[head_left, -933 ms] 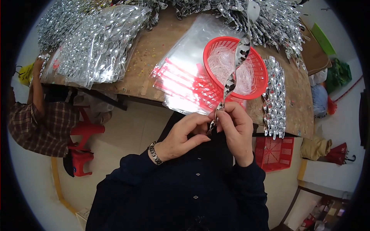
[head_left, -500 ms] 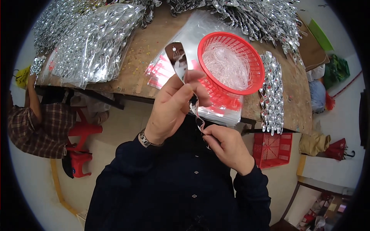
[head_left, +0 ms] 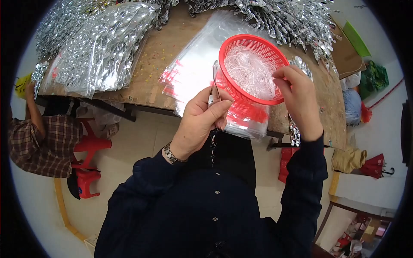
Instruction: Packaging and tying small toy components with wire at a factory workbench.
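Note:
In my left hand (head_left: 205, 112) I grip a shiny silver twisted strip (head_left: 215, 71). Its flat end rises above my fingers, and its spiral tail hangs below them in front of my dark clothes. My right hand (head_left: 300, 98) is over the right rim of a red mesh basket (head_left: 222, 53), thumb and fingertips drawn together at the threads. Whether a thread is between them is too small to make out. Fine pale-pink threads (head_left: 249, 71) lie tangled in the basket, which stands on a stack of clear plastic bags (head_left: 193, 64) with red printing.
Bagged silver strips (head_left: 107, 51) lie on the wooden table (head_left: 161, 51) at left. More silver strips (head_left: 288, 21) are heaped at the far right. Below the table's right side is a red crate (head_left: 285, 165). A person in a plaid shirt (head_left: 53, 146) sits at left, by red stools (head_left: 90, 182).
My right hand has left the strip's lower part and moved up and right to the basket. My left hand keeps the strip, now turned edge-on with its tail hanging down.

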Available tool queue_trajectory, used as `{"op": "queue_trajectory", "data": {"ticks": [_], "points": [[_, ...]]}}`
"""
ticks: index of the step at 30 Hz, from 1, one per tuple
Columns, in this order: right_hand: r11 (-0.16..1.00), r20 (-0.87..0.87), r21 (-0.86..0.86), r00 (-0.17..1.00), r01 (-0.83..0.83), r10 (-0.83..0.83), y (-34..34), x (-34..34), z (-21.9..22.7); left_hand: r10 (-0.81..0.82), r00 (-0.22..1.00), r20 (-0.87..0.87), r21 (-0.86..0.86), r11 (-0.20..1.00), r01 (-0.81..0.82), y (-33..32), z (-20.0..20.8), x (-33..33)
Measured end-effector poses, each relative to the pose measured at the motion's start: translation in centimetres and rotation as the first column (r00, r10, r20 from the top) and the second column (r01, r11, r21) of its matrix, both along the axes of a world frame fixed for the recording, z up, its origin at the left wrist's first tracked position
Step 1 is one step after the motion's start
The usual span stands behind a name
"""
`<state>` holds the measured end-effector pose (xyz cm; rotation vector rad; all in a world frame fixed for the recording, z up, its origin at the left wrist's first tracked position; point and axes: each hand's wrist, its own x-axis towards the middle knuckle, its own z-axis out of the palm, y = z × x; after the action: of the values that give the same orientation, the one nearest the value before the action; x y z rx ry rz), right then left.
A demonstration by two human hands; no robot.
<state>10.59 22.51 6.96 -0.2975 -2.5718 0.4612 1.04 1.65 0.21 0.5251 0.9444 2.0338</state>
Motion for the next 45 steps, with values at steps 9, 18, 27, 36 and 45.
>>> {"op": "queue_trajectory", "data": {"ticks": [9,18,27,36,45], "points": [[0.968,0.194,0.237,0.98,-0.086,0.039,2.1,-2.9,-2.0,0.003,1.0,-0.024,-0.068,0.998,-0.004,-0.1,-1.0,0.2],[0.972,0.244,0.207,0.968,-0.11,0.058,2.4,-3.2,-1.5,-0.018,1.0,-0.025,-0.063,0.998,0.016,0.0,-1.3,0.1],[0.97,0.244,0.203,0.966,-0.136,0.085,2.5,-3.3,-2.2,-0.027,0.999,-0.032,-0.065,0.998,0.025,0.2,-1.1,0.5],[0.978,0.257,0.142,0.96,-0.154,0.113,2.1,-3.2,-1.2,-0.002,1.0,-0.022,-0.085,0.996,0.0,0.0,-1.4,0.1],[0.911,0.186,-0.413,0.98,0.019,0.064,-0.4,0.0,1.2,-0.046,0.999,-0.01,-0.128,0.991,0.044,0.6,-0.6,0.4]]}}
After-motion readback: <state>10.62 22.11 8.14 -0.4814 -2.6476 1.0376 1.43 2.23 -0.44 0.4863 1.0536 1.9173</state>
